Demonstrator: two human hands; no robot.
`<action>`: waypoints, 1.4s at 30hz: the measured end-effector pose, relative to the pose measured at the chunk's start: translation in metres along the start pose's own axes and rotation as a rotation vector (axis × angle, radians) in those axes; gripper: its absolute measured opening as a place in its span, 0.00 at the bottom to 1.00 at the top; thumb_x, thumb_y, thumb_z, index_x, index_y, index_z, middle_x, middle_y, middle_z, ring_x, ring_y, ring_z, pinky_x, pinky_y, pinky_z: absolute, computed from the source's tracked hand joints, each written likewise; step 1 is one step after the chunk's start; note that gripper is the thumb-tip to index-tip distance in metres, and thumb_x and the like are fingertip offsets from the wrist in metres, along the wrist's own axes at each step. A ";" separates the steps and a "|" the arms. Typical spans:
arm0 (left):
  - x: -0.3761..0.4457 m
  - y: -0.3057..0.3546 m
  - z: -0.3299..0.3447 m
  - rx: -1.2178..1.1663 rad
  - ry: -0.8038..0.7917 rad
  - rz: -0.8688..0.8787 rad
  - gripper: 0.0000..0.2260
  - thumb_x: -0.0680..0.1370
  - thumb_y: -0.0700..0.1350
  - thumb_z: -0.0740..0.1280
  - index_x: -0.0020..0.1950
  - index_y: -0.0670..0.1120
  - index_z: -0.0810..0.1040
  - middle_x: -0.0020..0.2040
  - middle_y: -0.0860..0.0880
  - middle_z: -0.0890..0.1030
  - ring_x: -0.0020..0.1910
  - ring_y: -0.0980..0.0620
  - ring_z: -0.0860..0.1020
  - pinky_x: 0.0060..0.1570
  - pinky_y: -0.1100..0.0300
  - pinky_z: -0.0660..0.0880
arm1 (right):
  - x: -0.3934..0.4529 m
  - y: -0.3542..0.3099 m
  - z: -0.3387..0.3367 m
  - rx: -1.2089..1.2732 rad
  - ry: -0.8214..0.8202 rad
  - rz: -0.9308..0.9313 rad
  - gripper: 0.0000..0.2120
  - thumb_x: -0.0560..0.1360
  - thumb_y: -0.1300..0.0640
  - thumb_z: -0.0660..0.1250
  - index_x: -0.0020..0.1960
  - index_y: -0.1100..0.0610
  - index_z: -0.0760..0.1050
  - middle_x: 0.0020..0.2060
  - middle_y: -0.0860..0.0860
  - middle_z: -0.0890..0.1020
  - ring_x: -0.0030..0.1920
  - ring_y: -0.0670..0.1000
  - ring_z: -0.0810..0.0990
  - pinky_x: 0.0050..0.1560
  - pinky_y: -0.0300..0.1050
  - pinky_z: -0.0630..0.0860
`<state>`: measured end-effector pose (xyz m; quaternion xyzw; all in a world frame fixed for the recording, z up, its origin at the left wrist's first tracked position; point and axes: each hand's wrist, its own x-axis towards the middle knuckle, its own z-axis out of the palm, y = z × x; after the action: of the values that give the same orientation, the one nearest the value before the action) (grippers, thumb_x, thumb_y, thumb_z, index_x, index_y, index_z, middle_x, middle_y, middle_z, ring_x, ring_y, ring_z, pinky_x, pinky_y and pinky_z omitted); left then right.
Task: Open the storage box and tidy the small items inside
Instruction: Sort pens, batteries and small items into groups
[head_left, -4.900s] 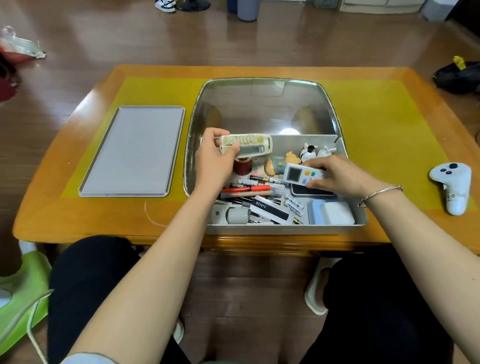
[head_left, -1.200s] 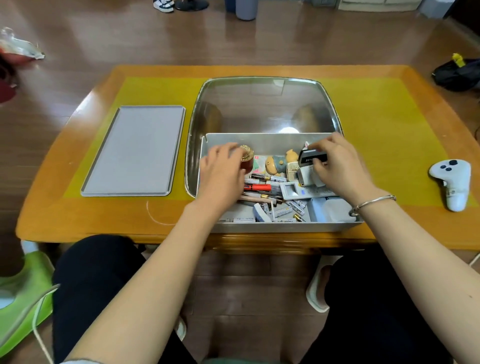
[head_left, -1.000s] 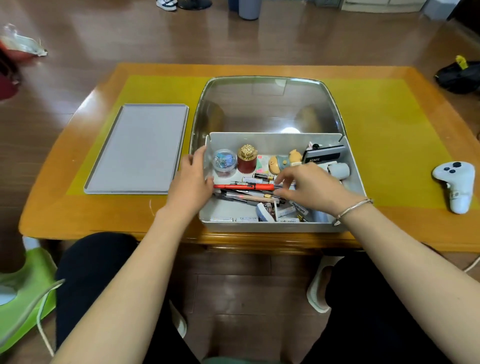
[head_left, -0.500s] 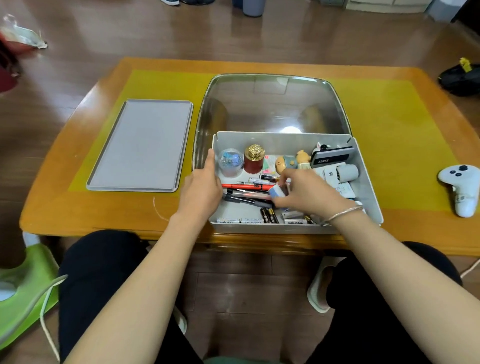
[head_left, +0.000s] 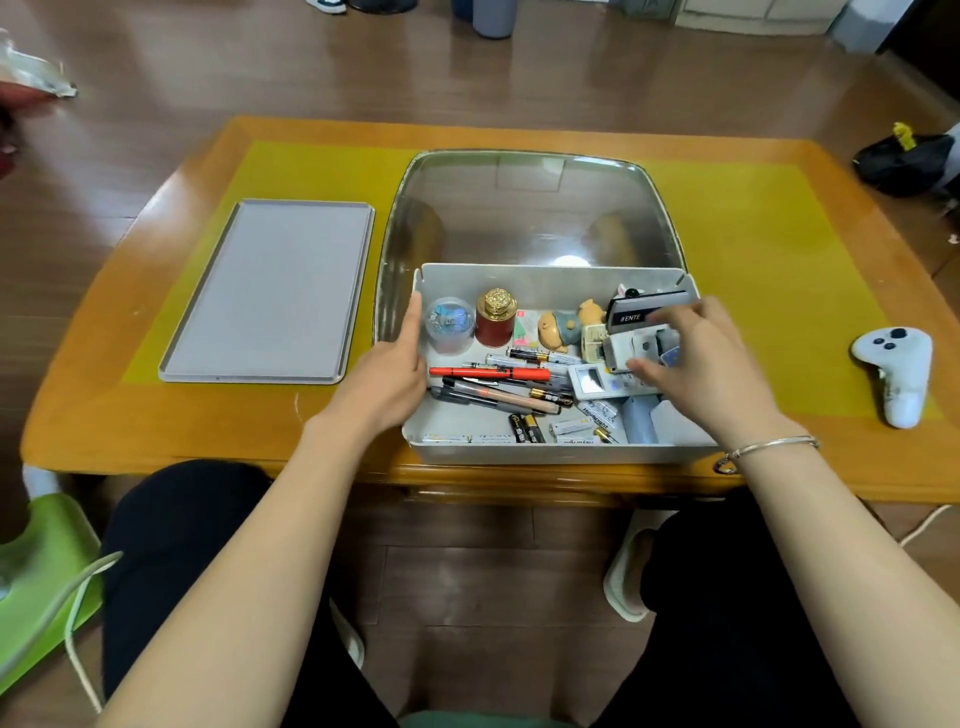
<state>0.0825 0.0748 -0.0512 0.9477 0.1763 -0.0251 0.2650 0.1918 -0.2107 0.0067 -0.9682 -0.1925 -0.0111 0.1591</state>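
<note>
Left hand (head_left: 387, 371) flat against left wall of storage box (head_left: 550, 451), fingers straight. Right hand (head_left: 701, 364) inside at right, fingers curled over white gadgets (head_left: 623, 349); actual grip cannot be told. Box on table's near edge; grey lid (head_left: 270, 291) lying left.

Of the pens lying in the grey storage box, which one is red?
The red pen, the farthest of the bunch from the person, lies crosswise just beyond the dark and tan pens, its left end near the left hand.
</note>
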 end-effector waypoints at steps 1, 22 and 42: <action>-0.001 0.001 0.001 0.008 0.021 0.005 0.30 0.83 0.48 0.52 0.76 0.58 0.33 0.52 0.43 0.77 0.39 0.55 0.74 0.39 0.57 0.74 | 0.001 -0.008 0.002 0.013 -0.011 -0.070 0.21 0.70 0.50 0.73 0.60 0.54 0.75 0.54 0.53 0.76 0.50 0.54 0.77 0.51 0.49 0.74; -0.009 0.022 0.015 0.045 0.111 -0.016 0.30 0.82 0.43 0.55 0.78 0.51 0.39 0.38 0.47 0.74 0.34 0.52 0.72 0.36 0.52 0.75 | 0.032 -0.078 0.079 -0.202 -0.496 -0.413 0.12 0.64 0.52 0.73 0.38 0.55 0.71 0.36 0.52 0.74 0.37 0.53 0.75 0.34 0.44 0.70; -0.015 0.026 0.013 -0.038 0.111 -0.071 0.31 0.82 0.44 0.54 0.78 0.51 0.38 0.43 0.46 0.78 0.34 0.53 0.75 0.31 0.58 0.71 | 0.063 -0.064 0.028 -0.021 -0.093 -0.302 0.09 0.77 0.51 0.64 0.46 0.56 0.76 0.37 0.56 0.79 0.39 0.59 0.78 0.40 0.50 0.75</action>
<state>0.0783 0.0430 -0.0480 0.9355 0.2246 0.0215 0.2719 0.2247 -0.1226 0.0052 -0.9293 -0.3430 0.0078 0.1364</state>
